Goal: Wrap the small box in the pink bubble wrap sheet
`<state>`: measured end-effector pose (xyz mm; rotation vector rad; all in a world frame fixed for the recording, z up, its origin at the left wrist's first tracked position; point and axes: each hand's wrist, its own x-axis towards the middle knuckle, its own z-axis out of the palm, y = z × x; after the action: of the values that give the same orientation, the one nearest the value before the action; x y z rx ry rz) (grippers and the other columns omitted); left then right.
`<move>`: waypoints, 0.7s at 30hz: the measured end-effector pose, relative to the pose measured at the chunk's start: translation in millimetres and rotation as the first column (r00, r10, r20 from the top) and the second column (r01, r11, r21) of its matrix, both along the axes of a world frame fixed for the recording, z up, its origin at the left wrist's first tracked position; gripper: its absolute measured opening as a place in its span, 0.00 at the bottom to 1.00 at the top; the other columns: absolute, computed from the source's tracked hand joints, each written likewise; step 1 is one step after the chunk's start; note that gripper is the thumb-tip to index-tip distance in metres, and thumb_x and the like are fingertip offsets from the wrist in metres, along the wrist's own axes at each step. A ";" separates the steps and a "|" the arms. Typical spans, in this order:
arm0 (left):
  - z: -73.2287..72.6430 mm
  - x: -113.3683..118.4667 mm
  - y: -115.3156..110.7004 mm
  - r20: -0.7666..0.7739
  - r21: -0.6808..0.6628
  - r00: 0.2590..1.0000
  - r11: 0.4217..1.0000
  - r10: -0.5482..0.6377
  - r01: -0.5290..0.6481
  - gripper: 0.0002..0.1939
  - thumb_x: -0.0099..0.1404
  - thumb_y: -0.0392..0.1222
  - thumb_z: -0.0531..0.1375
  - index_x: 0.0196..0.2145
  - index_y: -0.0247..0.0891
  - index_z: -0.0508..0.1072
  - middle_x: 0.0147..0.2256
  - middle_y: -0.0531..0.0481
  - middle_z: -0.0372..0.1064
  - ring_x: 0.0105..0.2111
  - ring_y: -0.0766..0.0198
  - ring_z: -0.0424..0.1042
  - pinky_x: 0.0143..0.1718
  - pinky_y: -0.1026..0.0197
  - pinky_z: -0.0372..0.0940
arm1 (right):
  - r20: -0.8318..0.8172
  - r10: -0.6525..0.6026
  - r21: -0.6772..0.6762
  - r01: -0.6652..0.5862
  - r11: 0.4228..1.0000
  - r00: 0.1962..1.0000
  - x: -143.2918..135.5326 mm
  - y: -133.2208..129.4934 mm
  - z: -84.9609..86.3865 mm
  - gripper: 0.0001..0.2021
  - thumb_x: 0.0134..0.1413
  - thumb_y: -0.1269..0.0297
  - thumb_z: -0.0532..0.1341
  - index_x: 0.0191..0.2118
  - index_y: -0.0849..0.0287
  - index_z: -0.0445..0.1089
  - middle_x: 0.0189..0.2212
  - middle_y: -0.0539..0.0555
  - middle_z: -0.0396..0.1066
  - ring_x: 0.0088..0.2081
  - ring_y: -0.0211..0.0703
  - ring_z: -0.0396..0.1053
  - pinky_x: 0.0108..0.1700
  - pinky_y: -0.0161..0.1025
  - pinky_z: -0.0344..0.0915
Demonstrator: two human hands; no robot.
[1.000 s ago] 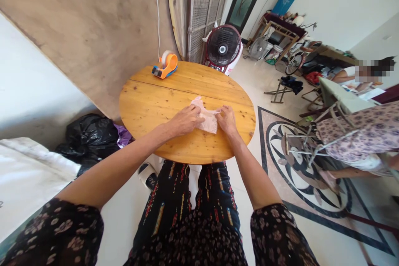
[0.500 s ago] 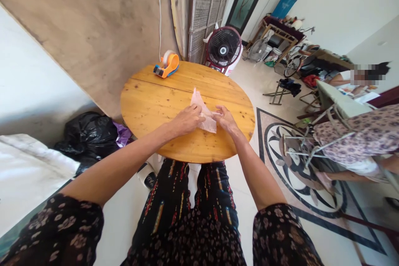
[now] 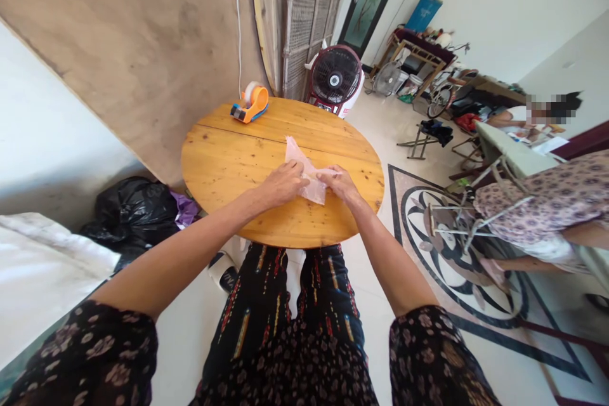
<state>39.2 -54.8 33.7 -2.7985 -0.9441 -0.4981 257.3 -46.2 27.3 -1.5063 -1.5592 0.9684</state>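
A thin pinkish sheet [image 3: 313, 190], crumpled and partly see-through, lies on the round wooden table [image 3: 228, 171] between my hands. My left hand [image 3: 284, 183] grips its left side with bent fingers. On the right side, my right hand [image 3: 339, 183] pinches a twisted edge of the same sheet between thumb and fingers. One corner of the sheet points up and away from me. What lies under the fingers is too small to make out.
An orange tape dispenser [image 3: 254, 101] stands at the table's far left edge. Behind the table is a fan [image 3: 335, 79]. Black bags [image 3: 136, 206] lie on the left. Two people sit at the right by a green-covered table [image 3: 509, 149]; a folding stool [image 3: 419, 143] stands nearer.
My right hand's fingers have closed onto the sheet's right edge. My left hand stays on the left part. The whole view has shifted slightly.
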 end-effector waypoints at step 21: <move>-0.6 -0.6 1.0 -0.030 -0.002 1.000 1.000 0.006 -0.006 0.17 0.67 0.31 0.53 0.45 0.37 0.80 0.36 0.37 0.69 0.43 0.49 0.64 0.42 0.52 0.60 | 0.062 0.059 -0.053 -0.056 0.997 0.996 -9.1 -15.5 -0.2 0.14 0.43 0.53 0.66 0.28 0.57 0.65 0.20 0.47 0.64 0.24 0.38 0.63 0.27 0.35 0.60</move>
<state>38.5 -53.8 33.0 -2.7967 -0.9468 -0.4532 248.2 -61.7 27.1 -1.5482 -1.6423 1.0087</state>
